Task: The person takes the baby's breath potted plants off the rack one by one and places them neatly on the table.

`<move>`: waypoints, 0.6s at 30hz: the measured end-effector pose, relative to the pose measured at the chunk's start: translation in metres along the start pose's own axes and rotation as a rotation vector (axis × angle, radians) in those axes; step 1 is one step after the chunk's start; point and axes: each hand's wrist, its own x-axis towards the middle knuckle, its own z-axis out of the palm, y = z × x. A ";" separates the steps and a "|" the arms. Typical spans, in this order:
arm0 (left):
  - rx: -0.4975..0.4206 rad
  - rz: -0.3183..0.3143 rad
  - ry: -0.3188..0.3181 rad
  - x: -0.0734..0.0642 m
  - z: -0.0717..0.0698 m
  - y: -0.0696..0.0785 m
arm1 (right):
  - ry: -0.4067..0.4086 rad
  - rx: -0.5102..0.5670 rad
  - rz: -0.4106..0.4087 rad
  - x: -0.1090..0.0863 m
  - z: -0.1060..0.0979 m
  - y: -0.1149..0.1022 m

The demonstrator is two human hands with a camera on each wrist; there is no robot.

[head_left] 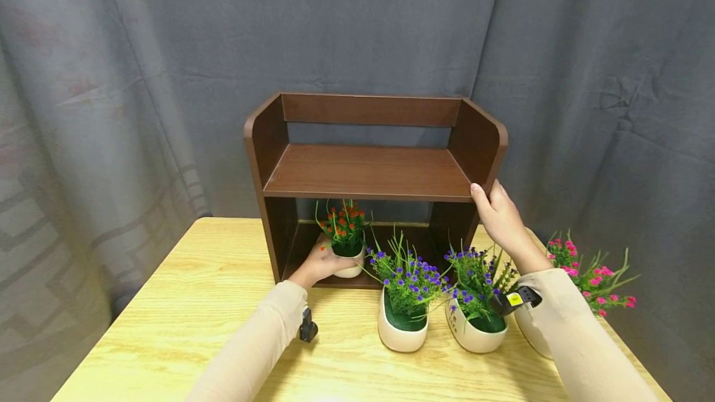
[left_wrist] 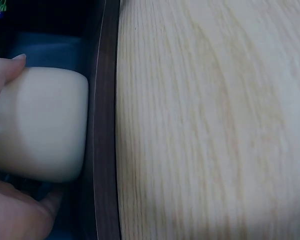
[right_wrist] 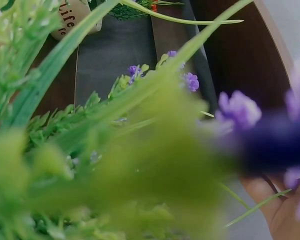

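Note:
On the lower board of a dark brown wooden shelf, my left hand grips a white potted plant with orange-red flowers. The left wrist view shows the thumb and fingers around its rounded white pot, just behind the shelf's front edge. My right hand holds the shelf's right side panel, thumb at its front edge near the upper board. Blurred leaves and purple flowers fill much of the right wrist view, with part of that hand at the lower right.
Two white pots with purple flowers stand on the pale wooden table before the shelf, one in the middle and one farther right. A pink-flowered plant is partly behind my right sleeve. Grey curtains hang behind.

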 end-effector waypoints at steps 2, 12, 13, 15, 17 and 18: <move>0.022 0.030 0.006 0.001 0.000 0.000 | -0.001 -0.002 0.002 0.000 0.000 0.000; 0.268 0.132 0.063 -0.001 -0.001 0.004 | 0.011 -0.013 0.000 0.002 0.003 0.003; 0.294 0.134 0.065 -0.002 -0.001 0.005 | 0.010 -0.014 -0.001 0.003 0.003 0.003; 0.339 0.129 0.065 -0.004 -0.002 0.007 | 0.009 -0.016 0.000 0.003 0.004 0.003; 0.400 0.110 0.066 -0.007 -0.003 0.009 | 0.007 -0.013 -0.001 0.003 0.004 0.004; 0.430 0.098 0.072 -0.008 -0.003 0.011 | 0.007 -0.011 -0.003 0.003 0.004 0.004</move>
